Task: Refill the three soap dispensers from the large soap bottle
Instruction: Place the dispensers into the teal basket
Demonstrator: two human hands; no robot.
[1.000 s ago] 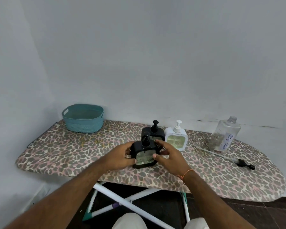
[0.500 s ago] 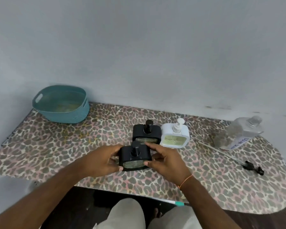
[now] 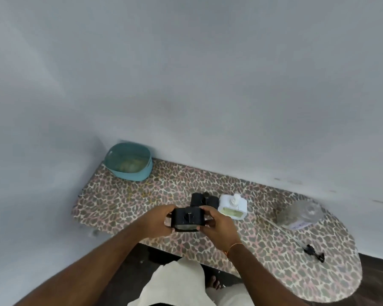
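A black square soap dispenser [image 3: 187, 218] with a pump top is held over the near edge of the leopard-print ironing board [image 3: 128, 199]. My left hand [image 3: 156, 221] grips its left side and my right hand [image 3: 219, 226] grips its right side. Behind it stand a second black dispenser [image 3: 202, 199] and a white dispenser [image 3: 233, 206] showing yellowish soap. The large clear soap bottle [image 3: 301, 214] stands at the right, uncapped. Its black pump with a long tube [image 3: 314, 253] lies on the board near the right end.
A teal basket [image 3: 129, 162] sits at the far left end of the board against the grey wall. The board's rounded right end reaches over a dark floor. My legs in light trousers [image 3: 181, 286] and a bare foot show below.
My head has tilted down and shifted, so the board appears lower and more from above. Both hands have lifted the black dispenser slightly and drawn it toward me.
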